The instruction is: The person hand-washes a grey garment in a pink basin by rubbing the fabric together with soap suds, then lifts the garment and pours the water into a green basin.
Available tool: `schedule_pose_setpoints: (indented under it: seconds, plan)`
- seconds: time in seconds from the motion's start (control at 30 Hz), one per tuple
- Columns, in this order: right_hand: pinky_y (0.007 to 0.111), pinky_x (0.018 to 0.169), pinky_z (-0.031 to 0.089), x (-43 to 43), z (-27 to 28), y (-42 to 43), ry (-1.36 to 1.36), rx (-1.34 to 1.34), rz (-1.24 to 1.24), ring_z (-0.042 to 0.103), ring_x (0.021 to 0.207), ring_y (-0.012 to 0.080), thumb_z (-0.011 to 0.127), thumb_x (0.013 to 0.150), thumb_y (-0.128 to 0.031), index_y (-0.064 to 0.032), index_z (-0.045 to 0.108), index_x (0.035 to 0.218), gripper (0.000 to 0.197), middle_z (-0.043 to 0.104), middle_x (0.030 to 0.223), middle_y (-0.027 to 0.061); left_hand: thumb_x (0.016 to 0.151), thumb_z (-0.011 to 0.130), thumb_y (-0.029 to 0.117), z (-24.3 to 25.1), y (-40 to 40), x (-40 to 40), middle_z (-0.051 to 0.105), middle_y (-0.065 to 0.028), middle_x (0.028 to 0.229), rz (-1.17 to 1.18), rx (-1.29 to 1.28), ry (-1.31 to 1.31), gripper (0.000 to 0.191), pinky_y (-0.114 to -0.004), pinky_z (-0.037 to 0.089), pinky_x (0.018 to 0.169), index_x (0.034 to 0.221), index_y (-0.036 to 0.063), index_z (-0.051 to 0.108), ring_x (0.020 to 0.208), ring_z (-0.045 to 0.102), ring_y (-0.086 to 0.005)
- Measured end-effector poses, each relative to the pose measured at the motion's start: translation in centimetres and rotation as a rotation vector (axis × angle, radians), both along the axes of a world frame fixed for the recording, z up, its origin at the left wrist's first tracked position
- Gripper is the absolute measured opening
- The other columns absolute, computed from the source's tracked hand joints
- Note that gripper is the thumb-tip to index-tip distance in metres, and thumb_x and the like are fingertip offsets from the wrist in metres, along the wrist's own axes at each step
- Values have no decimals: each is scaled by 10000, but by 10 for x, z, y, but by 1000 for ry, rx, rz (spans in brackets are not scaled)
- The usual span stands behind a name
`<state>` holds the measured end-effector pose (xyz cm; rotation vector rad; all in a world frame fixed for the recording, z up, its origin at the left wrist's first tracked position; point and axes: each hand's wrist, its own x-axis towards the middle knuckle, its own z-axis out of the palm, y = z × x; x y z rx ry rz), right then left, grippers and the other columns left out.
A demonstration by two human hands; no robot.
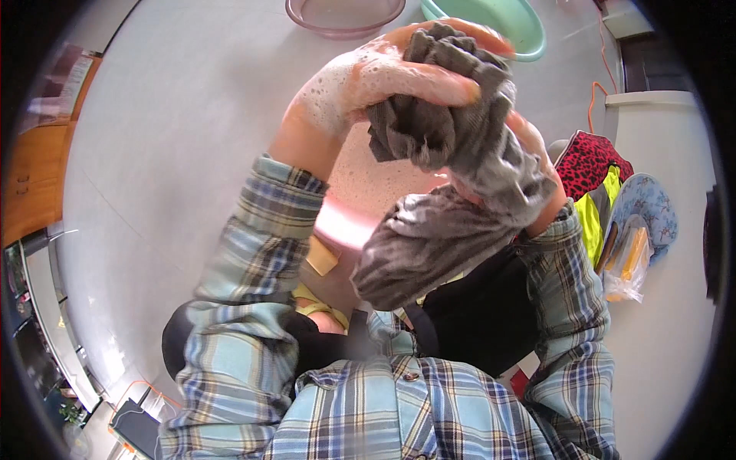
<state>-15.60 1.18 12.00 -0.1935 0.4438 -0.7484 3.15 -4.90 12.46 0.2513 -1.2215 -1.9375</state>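
Note:
A wet grey cloth (437, 247) is bunched up in front of me, its lower part hanging in a rounded, folded bulge. My left hand (397, 75), covered in soap suds, grips the top of it between thumb and fingers. My right hand (532, 141) holds the same cloth from the right side; most of that hand is hidden behind the fabric. Below and behind the cloth is a pink basin (345, 224) with foamy water in it, partly covered by my left forearm. A yellow block, perhaps soap (321, 256), lies on the floor by the basin's near edge.
Farther off on the grey floor stand a reddish basin (345, 29) and a mint green basin (532, 34). To the right are a red leopard-print item (592, 158), a yellow reflective garment (589, 221) and a blue patterned fan-like object (644, 201). Wooden cabinets (37, 172) stand at left.

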Motion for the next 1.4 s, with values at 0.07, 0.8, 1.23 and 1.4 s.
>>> schedule_pose_setpoints:
  seconds: [0.07,0.8,1.23,1.4]
  plan:
    - [278,736,527,14,4,10,91,-65,-103,613,866,186,498,879,-208,14,477,1155,355,595,1038,138,749,668,114,18,1,5,614,-63,957,-13,-206,-135,286,-256,470,799,1014,31,601,874,592,-137]
    - [364,712,454,44,-14,-2,1278,-878,102,590,786,294,675,601,-292,-10,505,967,492,604,833,151,794,531,84,-34,11,2,542,-88,747,638,-223,-676,137,-278,434,655,779,-23,614,713,550,-181]
    - [248,822,444,38,-31,-25,1012,-765,56,549,892,131,634,680,9,-2,440,1206,561,567,1026,50,916,441,271,-60,2,6,591,-38,867,474,522,-189,299,-257,461,723,971,6,569,775,562,-131]
    - [286,942,363,11,4,-29,1386,-732,12,477,1088,231,675,694,-418,34,366,1290,810,477,1209,179,928,381,298,-93,0,25,627,-49,902,379,375,-203,333,-319,478,779,1013,46,581,830,591,-182]
